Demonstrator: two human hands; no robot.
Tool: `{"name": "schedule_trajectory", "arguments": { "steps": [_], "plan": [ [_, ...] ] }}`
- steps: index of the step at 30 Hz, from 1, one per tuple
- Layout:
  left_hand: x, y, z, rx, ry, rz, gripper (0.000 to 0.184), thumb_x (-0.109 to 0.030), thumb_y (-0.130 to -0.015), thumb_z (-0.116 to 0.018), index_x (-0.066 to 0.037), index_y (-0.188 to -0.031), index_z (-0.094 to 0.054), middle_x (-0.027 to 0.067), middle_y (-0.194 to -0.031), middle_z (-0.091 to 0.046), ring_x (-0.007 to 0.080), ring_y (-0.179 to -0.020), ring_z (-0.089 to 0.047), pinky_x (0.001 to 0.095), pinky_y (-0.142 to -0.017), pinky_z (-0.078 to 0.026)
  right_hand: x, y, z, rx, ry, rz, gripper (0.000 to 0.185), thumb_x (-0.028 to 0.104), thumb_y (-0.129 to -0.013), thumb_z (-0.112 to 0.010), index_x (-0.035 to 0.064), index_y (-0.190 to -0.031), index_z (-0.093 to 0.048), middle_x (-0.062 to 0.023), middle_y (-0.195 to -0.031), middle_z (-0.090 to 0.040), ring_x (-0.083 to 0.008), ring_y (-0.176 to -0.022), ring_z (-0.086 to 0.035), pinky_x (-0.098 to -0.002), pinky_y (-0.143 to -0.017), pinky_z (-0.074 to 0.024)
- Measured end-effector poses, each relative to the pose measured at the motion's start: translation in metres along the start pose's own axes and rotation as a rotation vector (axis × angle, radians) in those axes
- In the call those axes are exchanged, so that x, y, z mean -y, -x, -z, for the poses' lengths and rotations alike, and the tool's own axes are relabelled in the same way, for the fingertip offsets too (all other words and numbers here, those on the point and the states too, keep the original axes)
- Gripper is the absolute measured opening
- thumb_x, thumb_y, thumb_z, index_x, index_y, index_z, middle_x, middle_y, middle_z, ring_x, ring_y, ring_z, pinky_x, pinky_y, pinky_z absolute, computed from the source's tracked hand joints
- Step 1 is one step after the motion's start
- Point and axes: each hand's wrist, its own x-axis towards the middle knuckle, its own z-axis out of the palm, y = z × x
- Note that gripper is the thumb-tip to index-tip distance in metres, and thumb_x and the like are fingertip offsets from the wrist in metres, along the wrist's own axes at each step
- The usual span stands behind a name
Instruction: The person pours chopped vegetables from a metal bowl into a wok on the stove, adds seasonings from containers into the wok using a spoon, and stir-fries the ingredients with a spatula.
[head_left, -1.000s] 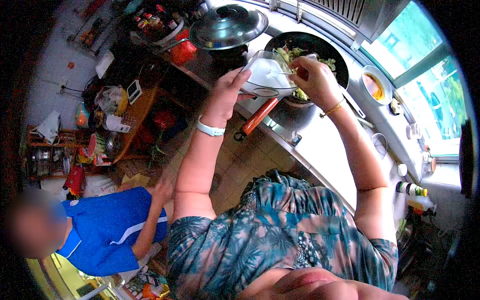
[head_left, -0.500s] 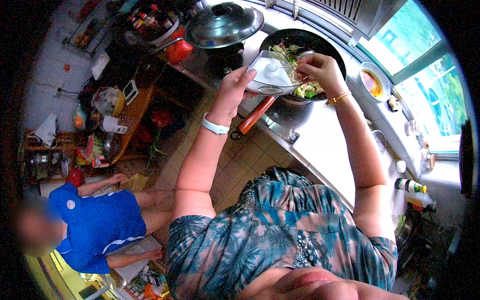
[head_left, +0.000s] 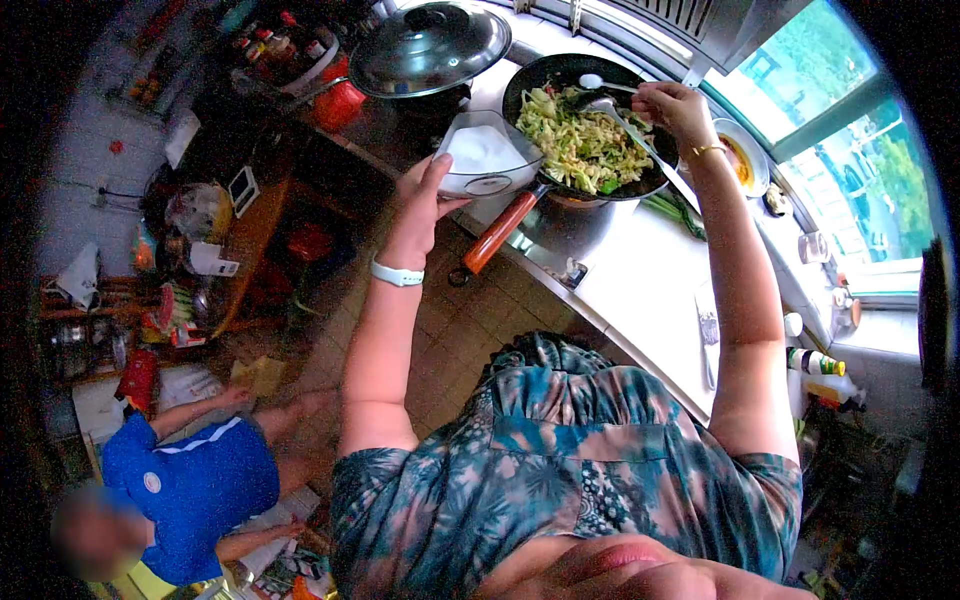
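Note:
My left hand [head_left: 418, 205] is closed on the side of a clear container [head_left: 515, 178] with white granules [head_left: 480, 150] in it. The container is beside the near left rim of a dark frying pan [head_left: 520, 95] with a brown handle [head_left: 502, 232]. Over the far side of the pan, my right hand [head_left: 675, 115] pinches the thin handle of a small spoon [head_left: 592, 82] with something white in its bowl. Chopped green vegetables [head_left: 590, 135] fill the pan. A metal cooking spoon [head_left: 640, 138] rests in it, its handle slanting out beneath my right forearm.
A metal lid [head_left: 430, 45] sits left of the pan. A plate with brown sauce [head_left: 738, 160] is by the window, and green stalks [head_left: 672, 212] lie on the white counter [head_left: 640, 270]. A person in a blue shirt [head_left: 200, 480] is at lower left.
The small spoon has come out of the container, and my right hand has moved it over the far side of the pan. My left hand has drawn the container left and slightly down.

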Motion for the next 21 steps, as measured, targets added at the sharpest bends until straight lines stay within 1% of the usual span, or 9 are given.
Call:
{"name": "schedule_trajectory", "arguments": {
  "steps": [4, 7, 9, 12, 14, 15, 18, 20, 21],
  "plan": [
    [0.001, 0.009, 0.008, -0.019, 0.03, -0.013, 0.048, -0.039, -0.089, -0.059, 0.0, -0.117, -0.054, 0.012, -0.114, -0.06, 0.0232, -0.103, -0.061, 0.0399, -0.083, -0.055, -0.036, -0.043, 0.0, -0.121, 0.301, 0.061, 0.021, 0.012, -0.085, -0.067, -0.006, -0.096, -0.065, -0.0098, -0.082, -0.068, -0.0145, -0.068, -0.065, -0.024, -0.062, -0.0554],
    [-0.005, 0.02, 0.008, -0.052, 0.008, -0.018, 0.05, -0.039, -0.09, -0.057, 0.001, -0.119, -0.054, 0.0118, -0.112, -0.061, 0.0218, -0.101, -0.061, 0.0376, -0.082, -0.055, -0.037, -0.044, -0.002, -0.155, 0.264, 0.063, 0.019, 0.012, -0.084, -0.067, -0.0045, -0.094, -0.066, -0.0094, -0.079, -0.067, -0.0137, -0.067, -0.064, -0.0237, -0.06, -0.0544],
    [-0.008, 0.026, 0.01, -0.065, -0.007, -0.02, 0.052, -0.041, -0.09, -0.056, 0.001, -0.121, -0.055, 0.0116, -0.111, -0.062, 0.0203, -0.099, -0.061, 0.0348, -0.081, -0.054, -0.036, -0.03, 0.0, -0.113, 0.35, 0.104, 0.018, 0.013, -0.081, -0.067, -0.0043, -0.082, -0.069, -0.0081, -0.069, -0.067, -0.0106, -0.056, -0.061, -0.0246, -0.051, -0.05],
    [-0.009, 0.032, 0.015, -0.067, -0.009, -0.031, 0.052, -0.041, -0.09, -0.056, 0.001, -0.121, -0.055, 0.0117, -0.111, -0.061, 0.0199, -0.099, -0.061, 0.0348, -0.082, -0.054, -0.057, -0.018, 0.032, -0.051, 0.367, 0.05, 0.019, 0.014, -0.081, -0.068, -0.0045, -0.084, -0.069, -0.0083, -0.071, -0.067, -0.0111, -0.06, -0.063, -0.0243, -0.054, -0.0521],
    [-0.011, 0.036, 0.016, -0.087, -0.002, -0.043, 0.052, -0.041, -0.09, -0.056, 0.001, -0.121, -0.054, 0.012, -0.111, -0.061, 0.0201, -0.099, -0.062, 0.0347, -0.081, -0.054, -0.051, -0.003, 0.056, -0.063, 0.407, -0.053, 0.02, 0.013, -0.084, -0.066, -0.0047, -0.093, -0.067, -0.0075, -0.075, -0.066, -0.0123, -0.063, -0.063, -0.0239, -0.058, -0.0538],
    [-0.011, 0.036, 0.017, -0.086, 0.0, -0.043, 0.052, -0.041, -0.09, -0.056, 0.001, -0.121, -0.054, 0.012, -0.111, -0.061, 0.0201, -0.099, -0.062, 0.0347, -0.081, -0.054, -0.045, -0.004, 0.073, -0.092, 0.542, -0.012, 0.021, 0.013, -0.085, -0.067, -0.005, -0.095, -0.067, -0.0086, -0.077, -0.067, -0.0127, -0.063, -0.063, -0.0244, -0.058, -0.0541],
    [-0.011, 0.032, 0.019, -0.085, -0.029, -0.047, 0.052, -0.041, -0.09, -0.055, 0.001, -0.121, -0.055, 0.0123, -0.111, -0.061, 0.0203, -0.099, -0.061, 0.0347, -0.082, -0.054, -0.035, -0.018, 0.098, -0.238, 0.334, 0.041, 0.019, 0.01, -0.086, -0.066, -0.0071, -0.094, -0.066, -0.0117, -0.081, -0.067, -0.0142, -0.065, -0.064, -0.0253, -0.06, -0.0548],
    [-0.012, 0.028, 0.017, -0.059, -0.014, -0.019, 0.043, -0.036, -0.091, -0.057, -0.002, -0.116, -0.055, 0.011, -0.114, -0.06, 0.0227, -0.104, -0.06, 0.0394, -0.083, -0.055, -0.045, -0.037, 0.1, -0.281, 0.352, 0.144, 0.019, 0.013, -0.082, -0.065, -0.0029, -0.091, -0.069, -0.0106, -0.076, -0.069, -0.013, -0.064, -0.066, -0.026, -0.06, -0.0545],
    [-0.012, 0.026, 0.016, -0.056, -0.015, -0.02, 0.043, -0.036, -0.091, -0.057, -0.002, -0.116, -0.055, 0.011, -0.114, -0.06, 0.0227, -0.104, -0.06, 0.0394, -0.083, -0.055, -0.043, -0.04, 0.091, -0.249, 0.59, 0.174, 0.02, 0.016, -0.082, -0.063, 0.0, -0.092, -0.069, -0.0121, -0.077, -0.069, -0.0164, -0.064, -0.067, -0.0284, -0.062, -0.0545]
  ]
}}
